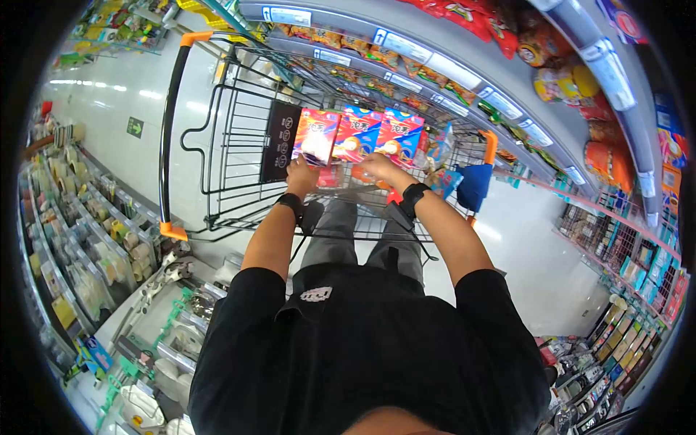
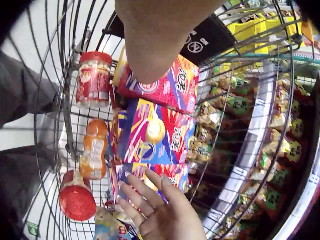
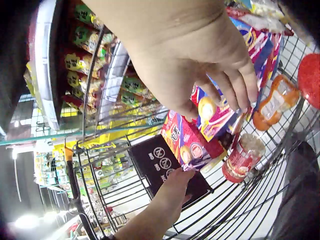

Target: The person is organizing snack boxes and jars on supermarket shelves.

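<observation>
Three red-and-blue snack boxes with pictures of puffs stand in a row in the shopping cart. My left hand (image 1: 301, 176) is at the lower corner of the left box (image 1: 317, 134), its fingertips pinching the edge in the right wrist view. Over the lower part of the middle box (image 1: 357, 130) reaches my right hand (image 1: 384, 168), fingers spread and loosely bent. Beyond it stands the right box (image 1: 400, 130). In the left wrist view, the left hand's fingers are hidden behind its wrist, and the right hand (image 2: 170, 210) shows its palm beside the boxes.
Beside the boxes in the wire cart (image 1: 239, 138) are a red-lidded jar (image 2: 94, 80), an orange bottle (image 2: 95, 150) and a red-topped container (image 2: 77, 200). Shelves of snack bags (image 1: 406, 69) run along the far side. Racks of goods (image 1: 87, 232) stand at the left.
</observation>
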Action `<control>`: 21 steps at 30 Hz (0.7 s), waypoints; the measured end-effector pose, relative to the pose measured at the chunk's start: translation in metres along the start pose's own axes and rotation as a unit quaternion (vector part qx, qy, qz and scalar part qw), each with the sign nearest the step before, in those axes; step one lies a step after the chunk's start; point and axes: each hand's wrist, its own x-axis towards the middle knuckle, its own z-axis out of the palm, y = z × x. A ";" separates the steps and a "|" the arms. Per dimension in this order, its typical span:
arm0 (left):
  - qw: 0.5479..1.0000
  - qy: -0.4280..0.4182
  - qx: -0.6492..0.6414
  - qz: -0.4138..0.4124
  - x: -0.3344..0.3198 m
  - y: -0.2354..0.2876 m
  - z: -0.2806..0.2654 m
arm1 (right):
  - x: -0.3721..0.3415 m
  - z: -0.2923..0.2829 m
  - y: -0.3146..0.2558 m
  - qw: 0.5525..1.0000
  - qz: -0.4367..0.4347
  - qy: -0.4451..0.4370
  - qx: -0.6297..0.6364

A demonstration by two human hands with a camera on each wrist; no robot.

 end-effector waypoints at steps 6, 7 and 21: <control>0.986 0.096 -0.109 0.081 0.057 -0.042 0.018 | 0.090 0.084 0.013 0.998 -0.003 -0.009 0.058; 0.987 0.083 -0.120 0.068 0.056 -0.043 0.014 | 0.050 0.077 -0.022 0.997 0.005 -0.028 0.078; 0.988 0.038 -0.150 -0.003 0.020 -0.005 -0.023 | 0.022 0.103 -0.051 0.985 0.071 0.146 0.057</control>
